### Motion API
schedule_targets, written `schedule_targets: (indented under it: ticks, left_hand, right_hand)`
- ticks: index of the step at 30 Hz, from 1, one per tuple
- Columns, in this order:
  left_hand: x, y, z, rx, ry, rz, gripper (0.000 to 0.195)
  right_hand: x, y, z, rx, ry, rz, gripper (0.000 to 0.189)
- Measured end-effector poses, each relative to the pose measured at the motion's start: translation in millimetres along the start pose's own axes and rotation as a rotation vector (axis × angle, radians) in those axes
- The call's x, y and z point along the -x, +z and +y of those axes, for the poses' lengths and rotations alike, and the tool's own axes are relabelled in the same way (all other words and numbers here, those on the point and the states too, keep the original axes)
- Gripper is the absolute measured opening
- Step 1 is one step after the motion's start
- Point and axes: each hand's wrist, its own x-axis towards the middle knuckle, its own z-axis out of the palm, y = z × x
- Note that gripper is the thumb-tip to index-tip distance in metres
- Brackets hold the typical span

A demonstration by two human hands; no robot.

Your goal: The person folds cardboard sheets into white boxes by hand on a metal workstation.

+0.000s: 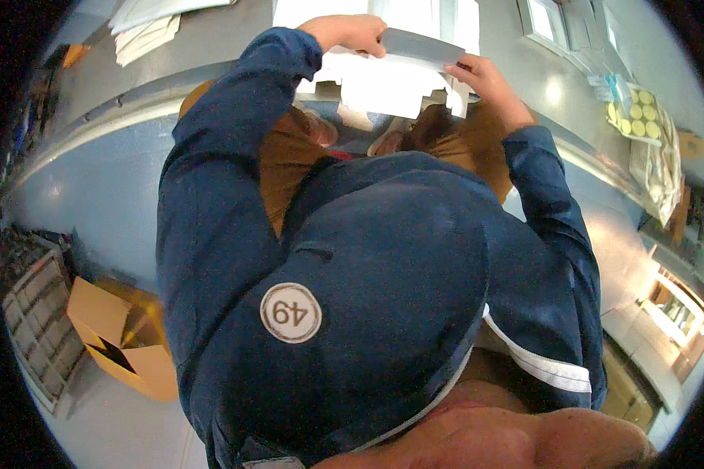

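Observation:
My left hand [355,34] has its fingers curled around the left end of a long grey strip [425,50], which looks like paper or thin card. The thumb and fingers of my right hand [482,77] pinch the strip's right end. Under the strip, bright white sheets [381,88] with notched edges jut out past the table's near edge, above my lap. Glare washes out their surface, so I cannot tell whether strip and sheets are one piece. More white sheets [322,9] lie on the table just beyond my hands.
The grey table [223,35] carries a stack of pale sheets [146,35] at left. On the right are a metal frame [542,26] and a tray of round yellow-green items [639,111]. An opened cardboard box [135,363] and a grey crate [38,328] stand behind me, left.

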Motion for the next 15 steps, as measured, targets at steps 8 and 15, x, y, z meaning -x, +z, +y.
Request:
schedule_targets:
  ticks: [8, 15]
  left_hand:
    - [14.1, 18.8, -1.5, 0.120, 0.196, 0.249, 0.029]
    - [6.7, 15.9, -14.0, 0.145, 0.108, 0.160, 0.043]
  right_hand:
    - [-3.1, -2.6, -2.8, -0.168, 0.112, -0.043, 0.031]
    - [-5.7, -23.6, -31.1, -0.161, 0.104, -0.146, 0.047]
